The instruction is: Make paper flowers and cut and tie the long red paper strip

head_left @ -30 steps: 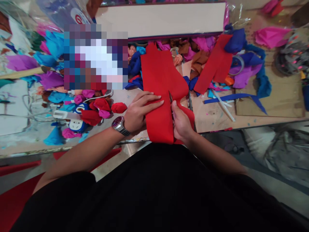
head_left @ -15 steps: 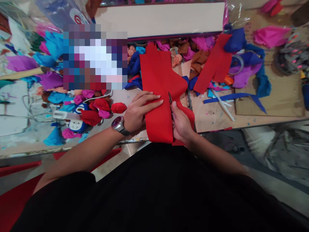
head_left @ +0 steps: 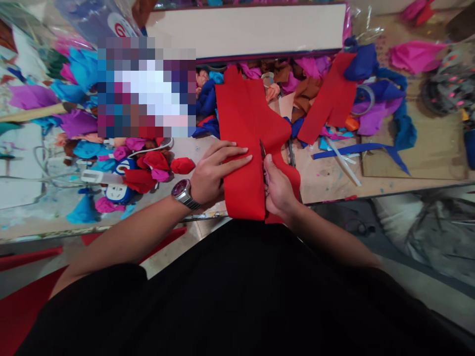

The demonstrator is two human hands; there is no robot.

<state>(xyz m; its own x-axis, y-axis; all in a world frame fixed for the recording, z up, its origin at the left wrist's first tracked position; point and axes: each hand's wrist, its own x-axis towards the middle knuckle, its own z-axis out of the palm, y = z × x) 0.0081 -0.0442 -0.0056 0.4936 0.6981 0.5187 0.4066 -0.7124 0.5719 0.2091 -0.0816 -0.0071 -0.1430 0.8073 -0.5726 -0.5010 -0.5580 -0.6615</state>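
A wide sheet of red crepe paper (head_left: 241, 188) lies over the table's front edge, with a long cut running up from its near side. My left hand (head_left: 213, 170) rests on its left part, fingers stretched out over the paper and the thumb hidden. In the cut, my right hand (head_left: 278, 190) is closed round a pair of scissors (head_left: 263, 148); only a bit of the dark blades shows, and the handles are mostly covered by the fingers. To the right of the cut, the paper bends in a wavy flap.
Red strips (head_left: 328, 99) and a tape roll (head_left: 363, 100) lie to the right, near a cardboard piece (head_left: 415, 163). On the left are paper flowers (head_left: 156, 160) and a blue-and-white power strip (head_left: 120, 185). A long pale box (head_left: 245, 29) spans the back.
The scissor blades show less between the paper edges, and the cut's upper end has shifted slightly. The sheet's far part has moved a little to the right. Both hands stay nearly in place.
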